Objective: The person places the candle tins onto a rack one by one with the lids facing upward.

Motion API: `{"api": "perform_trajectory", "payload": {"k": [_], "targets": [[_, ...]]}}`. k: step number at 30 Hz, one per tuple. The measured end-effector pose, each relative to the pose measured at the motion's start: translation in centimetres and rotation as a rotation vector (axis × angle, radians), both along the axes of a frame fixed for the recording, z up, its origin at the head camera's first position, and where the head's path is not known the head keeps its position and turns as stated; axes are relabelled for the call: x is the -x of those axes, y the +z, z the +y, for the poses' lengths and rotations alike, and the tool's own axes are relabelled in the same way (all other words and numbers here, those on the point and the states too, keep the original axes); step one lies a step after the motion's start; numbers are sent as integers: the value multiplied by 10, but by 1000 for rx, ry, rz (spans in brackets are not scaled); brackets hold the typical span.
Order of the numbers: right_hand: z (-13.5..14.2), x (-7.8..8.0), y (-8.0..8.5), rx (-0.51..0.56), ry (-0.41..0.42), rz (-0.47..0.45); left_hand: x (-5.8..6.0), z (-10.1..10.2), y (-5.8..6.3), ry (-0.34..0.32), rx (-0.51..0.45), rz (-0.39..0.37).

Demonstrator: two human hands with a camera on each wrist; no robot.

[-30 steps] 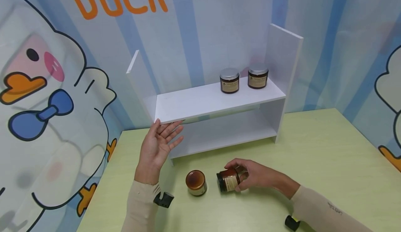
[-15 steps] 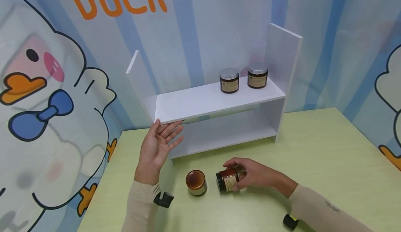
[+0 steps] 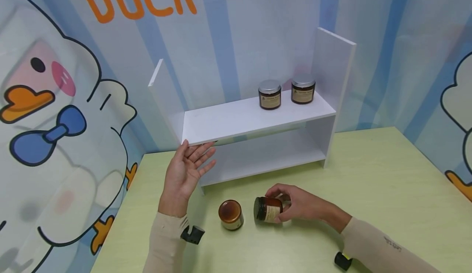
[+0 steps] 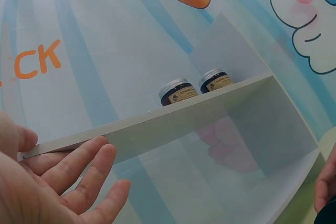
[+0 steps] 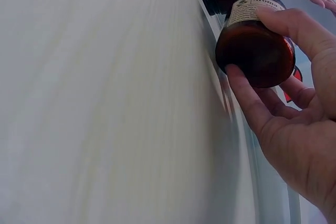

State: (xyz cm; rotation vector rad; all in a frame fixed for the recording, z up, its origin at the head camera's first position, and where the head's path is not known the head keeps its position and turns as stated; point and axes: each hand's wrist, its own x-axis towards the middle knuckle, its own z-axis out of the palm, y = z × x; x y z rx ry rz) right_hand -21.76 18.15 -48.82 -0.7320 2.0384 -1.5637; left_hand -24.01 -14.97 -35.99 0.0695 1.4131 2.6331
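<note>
Before the white shelf (image 3: pixel 262 152), 1 amber jar (image 3: pixel 273 212) is held tilted by the right hand (image 3: pixel 299 204), fingers curled around it, near another jar (image 3: pixel 231 214) on the table (image 3: pixel 376 183); the upper board (image 3: pixel 228 122) is touched by the left hand (image 3: pixel 185 172), fingers loosely extended.

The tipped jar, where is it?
In the head view, the tipped jar is in the right hand, right of the upturned jar, in front of the shelf.
</note>
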Motion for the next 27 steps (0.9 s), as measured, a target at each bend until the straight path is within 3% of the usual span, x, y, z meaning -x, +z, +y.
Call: {"api": "perform_trajectory", "payload": {"k": [12,19,27], "targets": [[2,-3,1,-126,-23,106,1,0,0,-8,6,4],[1,-2,3,-61,-43,63,1,0,-1,0,2,-3],[3,0,3,-18,-42,97,0,0,-1,7,7,2]]}}
